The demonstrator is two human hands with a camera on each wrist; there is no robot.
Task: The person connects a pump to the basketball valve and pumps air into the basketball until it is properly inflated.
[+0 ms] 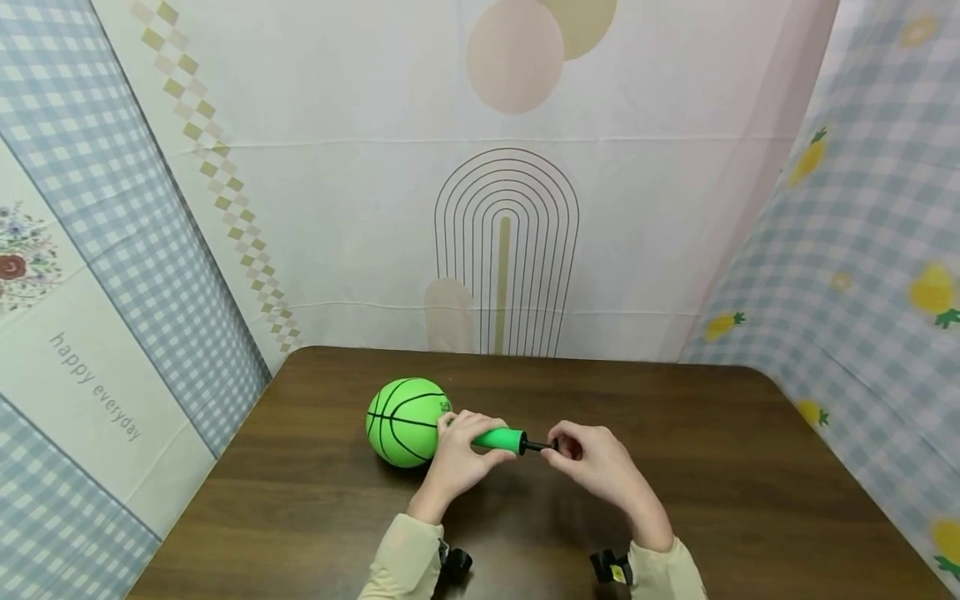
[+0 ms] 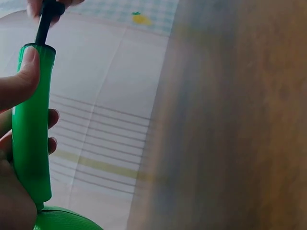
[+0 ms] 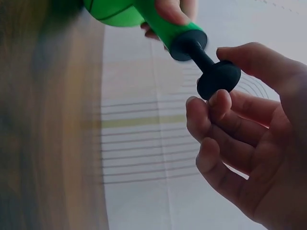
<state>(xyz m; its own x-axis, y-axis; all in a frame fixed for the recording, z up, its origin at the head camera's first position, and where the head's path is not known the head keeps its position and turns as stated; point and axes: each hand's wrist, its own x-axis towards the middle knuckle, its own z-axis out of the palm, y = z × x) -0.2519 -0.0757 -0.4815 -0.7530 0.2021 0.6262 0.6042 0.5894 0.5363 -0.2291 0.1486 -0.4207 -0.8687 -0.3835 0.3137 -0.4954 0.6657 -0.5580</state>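
A green ball (image 1: 403, 425) with black seams sits on the table towards the left. My left hand (image 1: 459, 454) grips the green barrel of a hand pump (image 1: 502, 440), its fingers and thumb wrapped round it. In the left wrist view the pump's lower end meets the ball (image 2: 67, 220); the exact joint is hard to make out. At the other end, the black rod is partly out of the barrel. My right hand (image 1: 596, 462) pinches the round black pump handle (image 3: 218, 80) between thumb and fingers.
The dark brown wooden table (image 1: 720, 467) spreads out on both sides of the hands. A pale patterned cloth (image 1: 360, 208) hangs behind it, with checked cloths (image 1: 847, 250) at the sides. Black wrist cameras (image 1: 455, 565) are strapped over both sleeves.
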